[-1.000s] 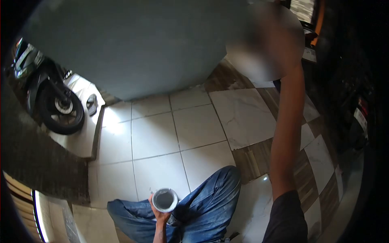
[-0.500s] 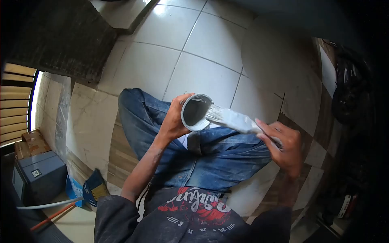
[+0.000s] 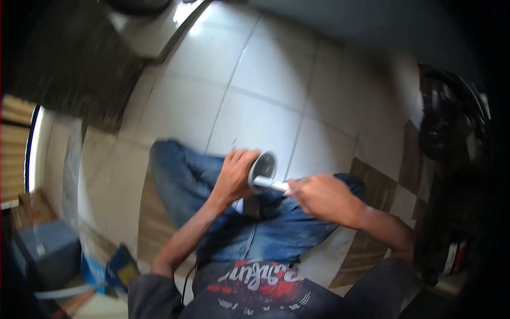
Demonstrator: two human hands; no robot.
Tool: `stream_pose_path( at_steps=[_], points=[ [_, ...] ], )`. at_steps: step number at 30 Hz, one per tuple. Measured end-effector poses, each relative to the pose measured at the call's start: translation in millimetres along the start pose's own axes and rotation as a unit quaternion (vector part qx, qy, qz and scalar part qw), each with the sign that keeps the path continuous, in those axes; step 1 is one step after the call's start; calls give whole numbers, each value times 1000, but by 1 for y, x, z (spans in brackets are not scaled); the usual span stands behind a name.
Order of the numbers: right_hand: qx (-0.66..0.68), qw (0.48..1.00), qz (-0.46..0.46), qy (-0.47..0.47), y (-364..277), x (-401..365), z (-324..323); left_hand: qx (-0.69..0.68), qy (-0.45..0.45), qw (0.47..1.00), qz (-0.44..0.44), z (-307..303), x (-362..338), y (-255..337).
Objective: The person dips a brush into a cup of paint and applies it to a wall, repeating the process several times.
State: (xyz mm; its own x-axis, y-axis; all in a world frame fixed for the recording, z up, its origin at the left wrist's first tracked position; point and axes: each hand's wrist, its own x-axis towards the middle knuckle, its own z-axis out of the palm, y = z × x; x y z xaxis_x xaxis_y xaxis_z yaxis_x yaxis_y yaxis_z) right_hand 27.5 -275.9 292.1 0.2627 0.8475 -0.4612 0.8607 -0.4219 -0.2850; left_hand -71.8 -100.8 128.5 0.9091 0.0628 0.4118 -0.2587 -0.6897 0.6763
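My left hand (image 3: 232,178) is wrapped round a grey cylindrical container (image 3: 270,162), holding it tilted over my lap with its round mouth facing right. In my right hand (image 3: 328,199) is a paintbrush (image 3: 272,184) with a pale handle, gripped between thumb and fingers. The brush reaches into the container's mouth, so its bristles are mostly hidden. What lies at the bottom of the container cannot be seen. Under both hands are my crossed legs in blue jeans (image 3: 186,170).
Pale floor tiles (image 3: 260,111) lie ahead, with wood-patterned tiles (image 3: 366,183) at the right. A dark mat-like surface (image 3: 69,74) fills the upper left. A grey box (image 3: 45,247) and a blue brush head (image 3: 121,263) sit at lower left. Dark objects line the right edge.
My right hand has moved left and turned, bringing the paintbrush farther into the container. The container has shifted lower in view and its mouth has turned more to the right.
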Motion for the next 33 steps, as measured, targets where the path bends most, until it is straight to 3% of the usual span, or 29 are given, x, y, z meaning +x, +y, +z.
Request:
stream_pose_path(
  at_steps=[2, 4, 6, 7, 8, 10, 12, 14, 16, 20, 22, 26, 28, 30, 33],
  points=[
    [159, 987, 16, 33, 19, 4, 6, -7, 1, 1000, -24, 8, 0, 0],
    [329, 942, 58, 4, 47, 10, 27, -58, 42, 995, -63, 12, -2, -5],
    [548, 827, 124, 23, 58, 4, 39, -126, 106, 981, -100, 23, 2, -15],
    [582, 797, 144, 65, 64, -5, 41, -138, 129, 976, -106, 29, 1, -24],
    [577, 800, 143, 84, 72, -15, 34, -101, 136, 982, -87, 38, -1, -39],
    [673, 626, 259, 297, 89, -40, 25, -185, 168, 960, -123, 56, 1, -48],
    [636, 556, 272, 460, 128, -61, 14, -105, 160, 978, -78, 75, 3, -63],
    [618, 495, 249, 558, 144, -93, -33, -105, 150, 982, -55, 97, 0, -79],
    [583, 492, 233, 603, 185, -117, -60, -124, 148, 980, -49, 101, 1, -71],
    [538, 443, 240, 676, 196, -143, -145, -163, 102, 978, -86, 115, -21, -90],
    [550, 507, 190, 636, 235, -161, -164, -160, 90, 980, -80, 116, -24, -93],
    [572, 497, 207, 619, 257, -162, -213, -178, 79, 977, -86, 118, -25, -94],
    [584, 532, 194, 582, 252, -161, -231, -199, 77, 973, -91, 121, -25, -94],
    [564, 515, 204, 612, 233, -164, -243, -218, 75, 968, -99, 120, -28, -95],
    [551, 557, 171, 598, 225, -188, -254, -201, 86, 970, -104, 118, -28, -95]
  ],
)
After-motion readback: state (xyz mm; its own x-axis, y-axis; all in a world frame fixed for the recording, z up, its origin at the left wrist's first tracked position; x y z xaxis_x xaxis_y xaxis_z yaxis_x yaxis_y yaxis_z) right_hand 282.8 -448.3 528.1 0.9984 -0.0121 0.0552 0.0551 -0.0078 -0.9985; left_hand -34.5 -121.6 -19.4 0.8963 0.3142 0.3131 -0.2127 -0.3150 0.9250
